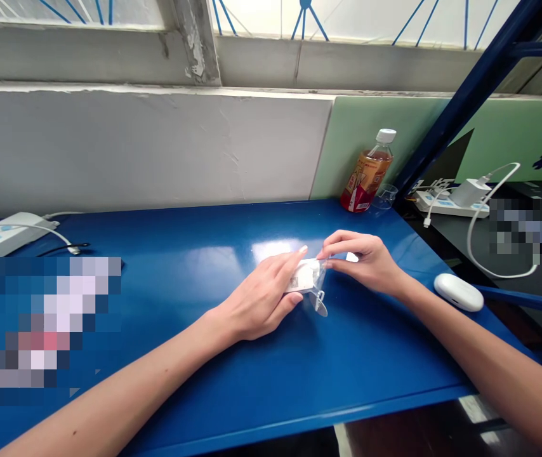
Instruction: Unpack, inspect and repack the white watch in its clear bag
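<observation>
My left hand point(268, 293) is wrapped over a small white labelled package point(304, 275) above the middle of the blue table. Clear plastic with a hang tab point(320, 303) sticks out from the package's right end and droops down. My right hand point(361, 257) pinches the plastic at that end between thumb and fingertips. The left palm and fingers hide most of the package, so what is inside cannot be made out.
A bottle of reddish drink point(367, 171) stands at the back right beside a clear plastic piece point(385, 197). A white earbud case point(458, 292) lies near the right edge. Power strips point(11, 230) with cables sit left and right. A blue frame post point(461, 95) slants up at right.
</observation>
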{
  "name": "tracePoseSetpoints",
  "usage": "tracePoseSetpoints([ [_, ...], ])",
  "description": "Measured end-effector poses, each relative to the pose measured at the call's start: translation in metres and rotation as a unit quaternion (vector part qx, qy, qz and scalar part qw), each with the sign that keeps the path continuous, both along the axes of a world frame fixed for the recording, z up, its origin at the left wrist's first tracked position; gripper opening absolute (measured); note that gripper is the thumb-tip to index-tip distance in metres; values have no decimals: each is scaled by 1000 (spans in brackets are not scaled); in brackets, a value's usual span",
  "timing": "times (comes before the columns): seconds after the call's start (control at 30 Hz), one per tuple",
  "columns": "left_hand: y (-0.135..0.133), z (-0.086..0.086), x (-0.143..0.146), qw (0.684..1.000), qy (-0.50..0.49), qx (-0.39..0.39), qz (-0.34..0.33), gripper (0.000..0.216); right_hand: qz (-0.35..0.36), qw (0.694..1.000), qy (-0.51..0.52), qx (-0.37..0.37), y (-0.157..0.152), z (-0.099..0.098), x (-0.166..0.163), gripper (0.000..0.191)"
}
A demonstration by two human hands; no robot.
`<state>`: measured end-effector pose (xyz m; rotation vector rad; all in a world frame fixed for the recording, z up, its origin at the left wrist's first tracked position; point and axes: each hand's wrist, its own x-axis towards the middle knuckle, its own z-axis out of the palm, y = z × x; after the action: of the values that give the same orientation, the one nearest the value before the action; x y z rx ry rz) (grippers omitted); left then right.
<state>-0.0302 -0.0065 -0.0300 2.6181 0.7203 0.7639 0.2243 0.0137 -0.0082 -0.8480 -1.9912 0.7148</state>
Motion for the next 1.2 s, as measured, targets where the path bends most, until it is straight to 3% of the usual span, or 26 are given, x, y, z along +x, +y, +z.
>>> tracePoseSetpoints([
  [0.2, 0, 1, 0, 999, -37, 9, 29, 56, -38, 980, 150, -128, 2, 6, 1, 10],
  [0.53, 0, 0, 3, 992, -71, 33, 96, 47, -88, 931, 230, -268, 7, 6, -1, 18],
  [0.83, 5, -2, 4, 983, -129, -6, 129, 9, -66, 934, 184, -299, 4, -7, -5, 20],
  [0.97, 5, 2, 5, 978, -153, -31, 138, 3, -70, 937, 167, -298, 4, -9, -7, 22],
  [1.2, 5, 5, 7, 947, -220, -42, 231, 4, -104, 941, 151, -285, 7, -9, -6, 29],
])
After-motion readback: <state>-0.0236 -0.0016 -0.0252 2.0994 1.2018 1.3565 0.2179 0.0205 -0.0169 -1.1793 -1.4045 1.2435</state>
